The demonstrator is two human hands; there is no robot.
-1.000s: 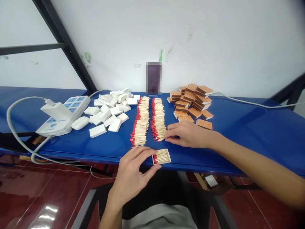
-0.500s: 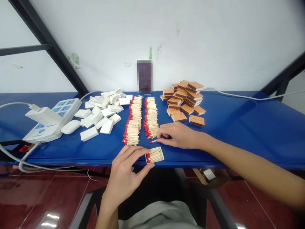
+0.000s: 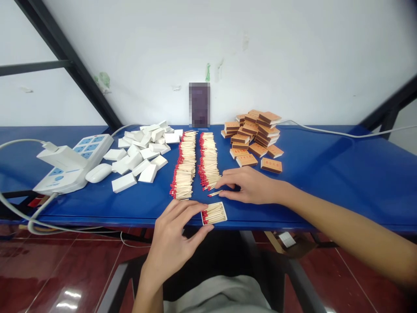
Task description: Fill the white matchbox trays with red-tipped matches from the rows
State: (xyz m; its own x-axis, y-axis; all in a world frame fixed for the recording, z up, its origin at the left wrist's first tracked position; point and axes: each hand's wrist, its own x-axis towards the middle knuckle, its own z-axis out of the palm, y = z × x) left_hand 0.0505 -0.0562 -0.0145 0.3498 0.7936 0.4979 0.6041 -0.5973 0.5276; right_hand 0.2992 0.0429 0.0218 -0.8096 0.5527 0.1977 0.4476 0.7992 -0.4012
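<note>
A small white matchbox tray (image 3: 225,214), partly filled with red-tipped matches, sits at the table's front edge. My left hand (image 3: 177,237) grips its left end, thumb on the near side and fingertips on the far side. Just beyond the tray, a single match (image 3: 215,193) lies at the foot of the right row of matches (image 3: 209,158). My right hand (image 3: 249,184) is over the table there, its index finger and thumb slightly apart around the tail of that match. A second row of matches (image 3: 184,167) runs alongside on the left.
White matchbox trays (image 3: 138,150) are heaped on the left, beside a white earbud case (image 3: 98,173) and a power strip (image 3: 71,174) with a charger. Orange matchbox sleeves (image 3: 254,130) are piled on the right. A blurred dark panel (image 3: 199,105) stands against the wall.
The thumb and index finger of my right hand have parted a little, and more of the single match shows. My left hand still holds the tray. The view has shifted slightly.
</note>
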